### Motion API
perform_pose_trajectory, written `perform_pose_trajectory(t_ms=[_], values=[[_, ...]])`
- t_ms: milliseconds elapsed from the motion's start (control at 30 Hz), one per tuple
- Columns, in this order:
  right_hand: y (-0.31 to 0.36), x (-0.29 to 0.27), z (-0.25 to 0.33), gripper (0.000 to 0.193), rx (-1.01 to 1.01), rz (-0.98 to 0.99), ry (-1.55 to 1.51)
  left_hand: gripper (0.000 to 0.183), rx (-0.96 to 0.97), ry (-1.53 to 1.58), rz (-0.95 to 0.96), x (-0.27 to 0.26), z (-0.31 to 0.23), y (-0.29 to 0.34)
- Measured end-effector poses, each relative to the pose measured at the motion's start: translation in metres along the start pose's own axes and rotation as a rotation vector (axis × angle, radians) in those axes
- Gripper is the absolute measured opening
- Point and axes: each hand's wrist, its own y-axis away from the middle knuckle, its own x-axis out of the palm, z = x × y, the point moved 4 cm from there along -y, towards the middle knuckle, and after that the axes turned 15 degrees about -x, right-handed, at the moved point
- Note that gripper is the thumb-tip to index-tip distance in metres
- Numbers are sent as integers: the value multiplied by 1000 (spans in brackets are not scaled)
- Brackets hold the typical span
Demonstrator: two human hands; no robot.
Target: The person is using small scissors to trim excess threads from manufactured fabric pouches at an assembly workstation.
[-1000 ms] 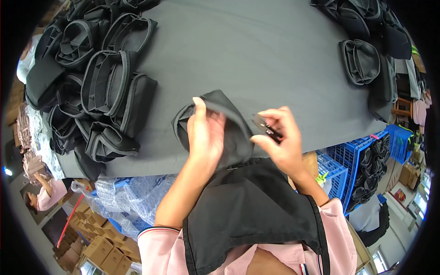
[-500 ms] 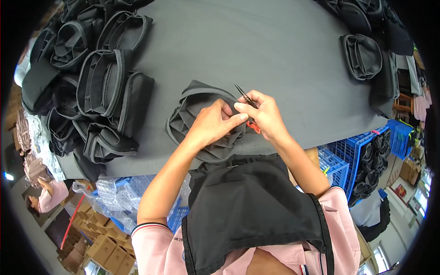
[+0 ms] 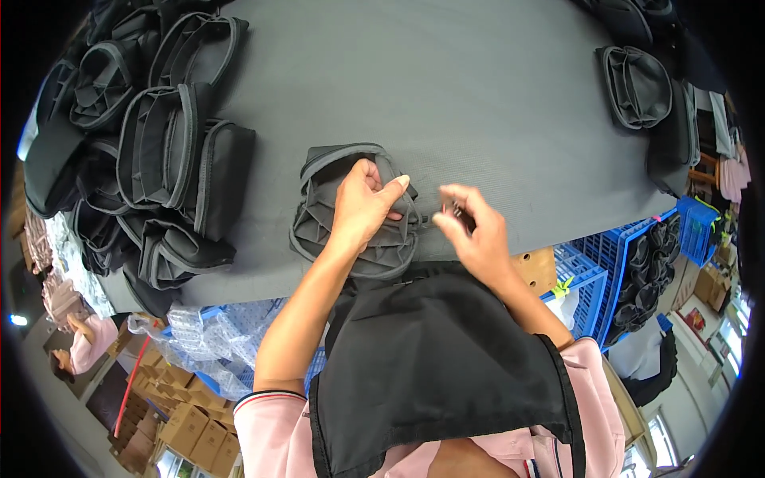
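A black fabric pouch (image 3: 323, 191) with inner dividers and grey-bound edges lies unfolded on the table just in front of me. My left hand (image 3: 365, 205) reaches into it and pinches its right rim between thumb and fingers. To the right of the pouch, a little apart from it, is my right hand (image 3: 476, 231). Its fingers curl around small dark thread snips, which are smeared by motion and mostly hidden in the palm.
Several similar pouches (image 3: 163, 151) are heaped on the table's left, and others (image 3: 637, 88) sit at the far right. Below the right table edge stand blue plastic crates (image 3: 580, 279). Clear bubble wrap (image 3: 203, 338) and cardboard boxes (image 3: 187, 426) lie beyond the left front edge.
My right hand has drawn away from the pouch, down and to the right, and the snips' blades no longer point out plainly. My left hand still grips the rim, and the pouch has shifted slightly.
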Motion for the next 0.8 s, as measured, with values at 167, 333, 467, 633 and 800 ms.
perform_pose_trajectory(t_ms=[167, 333, 467, 633, 800], values=[[21, 3, -13, 24, 102, 148, -13, 29, 21, 8, -18, 0, 2, -1], [17, 11, -26, 22, 197, 129, -193, 29, 20, 12, -9, 2, 2, 0], [6, 10, -5, 22, -81, 130, 150, 30, 22, 21, -12, 1, 3, -1], [4, 10, 6, 22, -384, 123, 461, 31, 13, 21, -5, 1, 2, 0], [4, 9, 10, 24, -435, 131, 543, 31, 11, 10, -8, 1, 1, 0]])
